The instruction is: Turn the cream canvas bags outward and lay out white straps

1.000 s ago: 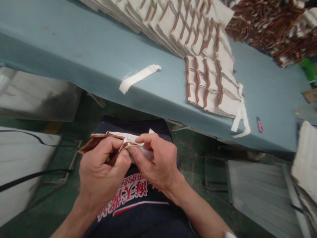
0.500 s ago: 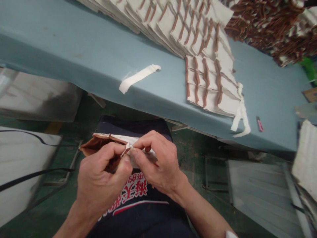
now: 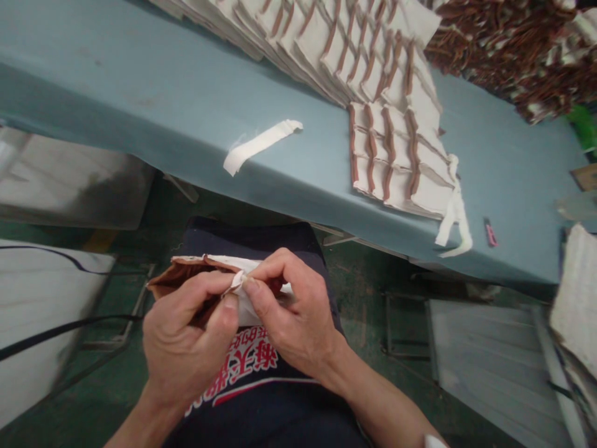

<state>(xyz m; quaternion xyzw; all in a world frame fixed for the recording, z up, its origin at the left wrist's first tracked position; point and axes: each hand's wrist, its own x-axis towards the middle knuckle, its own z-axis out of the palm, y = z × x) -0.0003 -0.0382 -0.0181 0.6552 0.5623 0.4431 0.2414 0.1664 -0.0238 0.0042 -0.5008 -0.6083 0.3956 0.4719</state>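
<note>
Over my lap lies a brown-and-white fabric piece [image 3: 168, 278], its brown side opening to the left and its white side towards the right. My left hand [image 3: 191, 330] pinches its folded edge between thumb and forefinger. Close against it, my right hand [image 3: 296, 305] is closed too, thumb and forefinger gripping the white tip of the same edge. The fingertips of both hands nearly meet there. Part of the cloth is hidden behind the hands. Below them is a dark apron [image 3: 265, 410] with red printed characters.
A blue-covered table [image 3: 186, 106] runs across in front. On it lie stacked white pieces with brown edges [image 3: 387, 155], a white fabric strip [image 3: 263, 144], thin white strips [image 3: 454, 214], a small pink-handled tool [image 3: 490, 233] and a brown heap [image 3: 508, 53]. Grey panels [image 3: 499, 367] stand below right.
Both hands have shifted slightly left with the fabric. More of the white tip shows between the fingertips. The things on the table have stayed put.
</note>
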